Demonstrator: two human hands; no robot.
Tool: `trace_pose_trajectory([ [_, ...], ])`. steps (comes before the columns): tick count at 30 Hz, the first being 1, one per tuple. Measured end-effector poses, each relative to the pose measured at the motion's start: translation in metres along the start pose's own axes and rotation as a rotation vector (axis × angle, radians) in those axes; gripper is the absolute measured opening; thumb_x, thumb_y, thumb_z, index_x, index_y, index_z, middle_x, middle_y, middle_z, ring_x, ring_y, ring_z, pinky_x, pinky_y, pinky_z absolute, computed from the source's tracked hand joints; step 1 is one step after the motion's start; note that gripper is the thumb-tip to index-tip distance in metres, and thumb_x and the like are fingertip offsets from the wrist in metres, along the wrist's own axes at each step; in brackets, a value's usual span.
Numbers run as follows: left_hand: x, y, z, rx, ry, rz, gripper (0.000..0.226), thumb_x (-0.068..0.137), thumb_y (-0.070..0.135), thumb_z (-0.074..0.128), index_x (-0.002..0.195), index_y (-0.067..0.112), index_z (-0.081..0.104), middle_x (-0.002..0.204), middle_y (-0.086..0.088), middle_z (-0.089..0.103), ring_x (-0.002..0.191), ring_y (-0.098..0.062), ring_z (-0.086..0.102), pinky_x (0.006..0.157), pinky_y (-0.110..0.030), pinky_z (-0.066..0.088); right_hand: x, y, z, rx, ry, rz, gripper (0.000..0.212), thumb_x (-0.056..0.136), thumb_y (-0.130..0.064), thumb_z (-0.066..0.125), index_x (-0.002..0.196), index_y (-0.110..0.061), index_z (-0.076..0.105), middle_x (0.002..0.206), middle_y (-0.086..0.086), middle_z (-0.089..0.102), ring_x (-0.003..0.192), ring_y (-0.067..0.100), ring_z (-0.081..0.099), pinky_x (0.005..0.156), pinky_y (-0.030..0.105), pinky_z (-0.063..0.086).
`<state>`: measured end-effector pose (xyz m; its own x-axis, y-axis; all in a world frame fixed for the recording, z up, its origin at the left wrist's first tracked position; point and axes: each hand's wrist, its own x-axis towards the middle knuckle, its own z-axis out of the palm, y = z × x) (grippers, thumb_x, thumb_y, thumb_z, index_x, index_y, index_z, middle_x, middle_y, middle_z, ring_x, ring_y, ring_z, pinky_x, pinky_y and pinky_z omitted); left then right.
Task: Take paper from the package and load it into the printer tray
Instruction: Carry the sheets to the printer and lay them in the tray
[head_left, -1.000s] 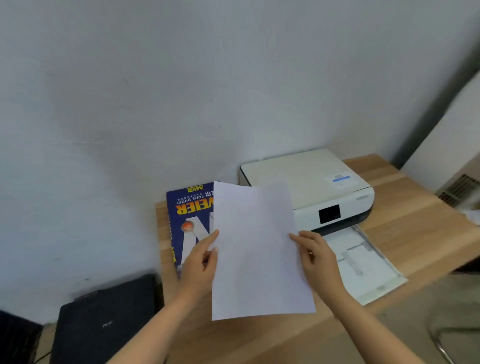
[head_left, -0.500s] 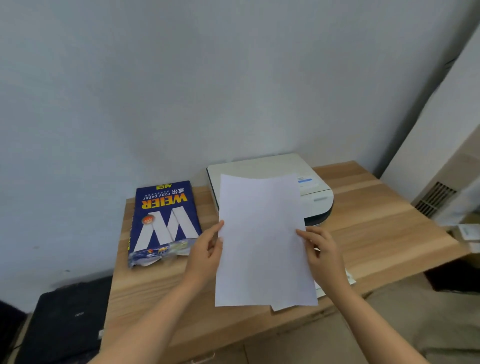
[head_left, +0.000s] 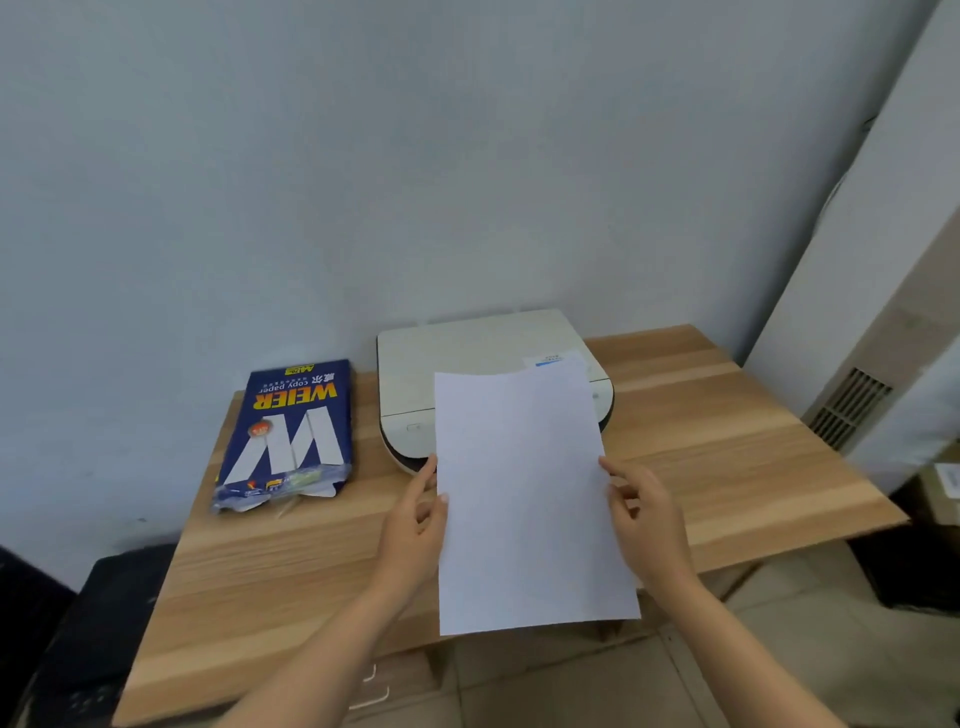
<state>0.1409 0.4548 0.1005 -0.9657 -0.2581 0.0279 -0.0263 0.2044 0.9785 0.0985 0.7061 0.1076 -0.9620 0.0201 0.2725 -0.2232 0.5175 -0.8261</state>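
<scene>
I hold the paper (head_left: 530, 493) above the table (head_left: 727, 457), in front of the printer (head_left: 467, 364); left hand (head_left: 415, 525) and right hand (head_left: 644, 519) fingers pinch its 2 long edges. Light, floppy sheets: I judge mid-edge grips keep them flat.

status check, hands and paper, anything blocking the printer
Left hand and right hand grip the paper by its side edges. Paper held up in front of printer, tray hidden behind it. Package off left, nothing seen in the way.
</scene>
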Motion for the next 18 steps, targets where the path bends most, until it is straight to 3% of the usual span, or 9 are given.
trace_pose_trajectory([
  [2,0.002,0.0,0.008,-0.004,0.002,-0.002,0.046,0.096,0.006,0.048,0.138,0.024,0.04,0.12,0.006,0.058,0.078,0.006,0.062,0.065,-0.01,0.047,0.001,0.005,-0.004,0.015,0.006,0.028,0.035,0.091,-0.004,0.053,0.12,-0.022,0.06,0.096,-0.013,0.06,0.083,0.003,0.057,0.068,0.014,0.047],
  [6,0.016,-0.007,0.024,0.014,-0.023,-0.015,0.047,0.096,0.014,0.049,0.14,0.029,0.039,0.128,0.007,0.057,0.102,-0.014,0.062,0.081,-0.029,0.052,0.009,0.013,-0.014,0.011,0.017,0.05,0.035,0.091,-0.003,0.052,0.121,-0.021,0.06,0.097,-0.016,0.059,0.085,0.004,0.057,0.069,0.014,0.046],
  [8,0.025,-0.01,0.035,0.009,-0.038,-0.028,0.047,0.096,0.015,0.049,0.14,0.029,0.039,0.128,0.006,0.057,0.108,-0.017,0.06,0.089,-0.037,0.052,0.016,0.017,-0.021,0.01,0.03,0.065,0.036,0.091,-0.003,0.052,0.121,-0.021,0.059,0.098,-0.016,0.058,0.087,0.005,0.058,0.071,0.016,0.046],
  [13,0.058,-0.015,0.061,0.008,-0.052,-0.026,0.048,0.096,0.017,0.05,0.141,0.03,0.038,0.098,0.011,0.06,0.09,-0.027,0.063,0.081,-0.043,0.054,0.045,0.033,-0.03,0.013,0.048,0.111,0.036,0.091,-0.003,0.052,0.122,-0.021,0.059,0.105,-0.008,0.06,0.09,0.007,0.058,0.074,0.02,0.049],
  [16,0.078,-0.012,0.071,-0.014,-0.055,-0.025,0.047,0.096,0.015,0.049,0.138,0.033,0.039,0.112,0.015,0.059,0.093,-0.021,0.062,0.078,-0.031,0.054,0.07,0.043,-0.03,0.007,0.035,0.134,0.037,0.091,-0.006,0.053,0.123,-0.024,0.058,0.105,-0.009,0.06,0.09,0.008,0.059,0.072,0.02,0.049],
  [18,0.093,-0.013,0.075,-0.012,-0.028,-0.007,0.047,0.096,0.014,0.05,0.138,0.031,0.04,0.112,0.011,0.06,0.084,-0.02,0.061,0.071,-0.023,0.051,0.088,0.048,-0.026,0.018,0.011,0.145,0.039,0.091,-0.009,0.054,0.125,-0.026,0.056,0.108,-0.01,0.062,0.09,0.006,0.059,0.068,0.017,0.045],
])
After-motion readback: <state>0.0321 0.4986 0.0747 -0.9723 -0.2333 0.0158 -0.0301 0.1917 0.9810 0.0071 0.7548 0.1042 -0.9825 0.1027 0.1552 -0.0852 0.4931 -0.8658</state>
